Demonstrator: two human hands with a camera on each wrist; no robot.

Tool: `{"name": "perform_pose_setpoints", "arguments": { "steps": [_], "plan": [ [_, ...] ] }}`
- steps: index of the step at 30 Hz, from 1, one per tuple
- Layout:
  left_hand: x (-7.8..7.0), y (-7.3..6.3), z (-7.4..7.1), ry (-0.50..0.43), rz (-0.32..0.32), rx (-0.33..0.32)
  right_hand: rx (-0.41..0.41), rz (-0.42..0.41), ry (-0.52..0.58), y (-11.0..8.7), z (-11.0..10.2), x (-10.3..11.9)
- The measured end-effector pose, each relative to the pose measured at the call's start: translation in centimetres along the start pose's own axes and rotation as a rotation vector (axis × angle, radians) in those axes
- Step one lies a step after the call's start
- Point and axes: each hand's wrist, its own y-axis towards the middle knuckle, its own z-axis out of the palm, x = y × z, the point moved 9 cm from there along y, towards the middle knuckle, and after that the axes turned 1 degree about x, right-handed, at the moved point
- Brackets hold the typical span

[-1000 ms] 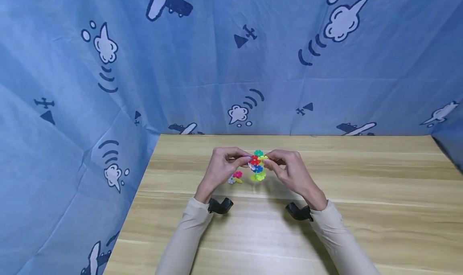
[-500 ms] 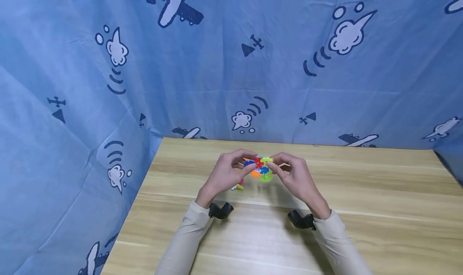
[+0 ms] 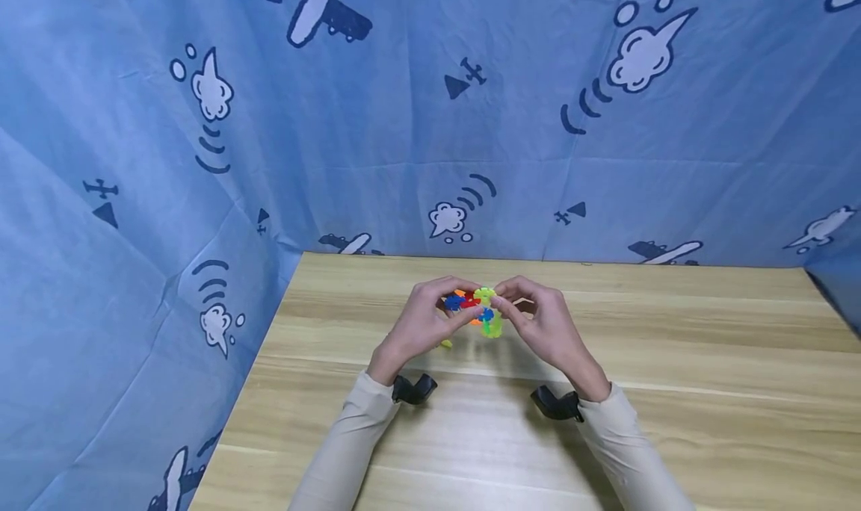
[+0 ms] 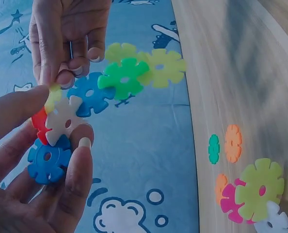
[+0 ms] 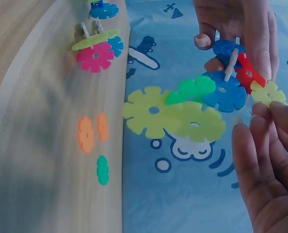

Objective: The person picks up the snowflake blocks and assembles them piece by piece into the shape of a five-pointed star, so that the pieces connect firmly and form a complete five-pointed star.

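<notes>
Both hands hold a joined chain of flower-shaped plastic building discs above the table. My left hand (image 3: pixel 420 320) grips its left end, with fingers round a white disc (image 4: pixel 61 121), a red disc (image 5: pixel 249 74) and a blue disc (image 4: pixel 48 159). Between thumb and finger, my right hand (image 3: pixel 545 324) pinches a small yellow disc (image 5: pixel 268 92) right at the red one's edge. From the held part the chain runs on through another blue disc (image 4: pixel 90 93) and a green disc (image 4: pixel 124 78) to two yellow-green discs (image 5: pixel 151 111).
On the wooden table (image 3: pixel 673 369) below lie loose orange (image 5: pixel 86 135) and green (image 5: pixel 102 170) discs. Beside them stands a joined cluster with a pink disc (image 5: pixel 95 57), mostly behind my left hand in the head view. A blue patterned cloth (image 3: pixel 377 122) hangs behind the table.
The chain has been turned in the hands, so a blue disc now shows at its left and the red one sits further left. My left hand now covers most of the table cluster.
</notes>
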Motion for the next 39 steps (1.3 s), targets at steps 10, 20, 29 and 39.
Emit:
{"name": "perform_pose_setpoints", "arguments": {
  "steps": [10, 20, 29, 39],
  "plan": [
    [-0.1, 0.1, -0.6, 0.030, 0.033, -0.067, -0.013, 0.002, -0.001, 0.5, 0.5, 0.2],
    [-0.2, -0.1, -2.7, 0.031, 0.047, -0.202, -0.019, -0.023, 0.006, 0.8, 0.6, -0.1],
    [0.8, -0.8, -6.2, -0.004, -0.012, -0.325, 0.214, 0.046, -0.053, 0.3, 4.9, -3.6],
    [0.7, -0.9, -6.4, -0.053, 0.023, -0.306, 0.566, -0.149, -0.238, -2.6, 10.9, -2.2]
  ]
}}
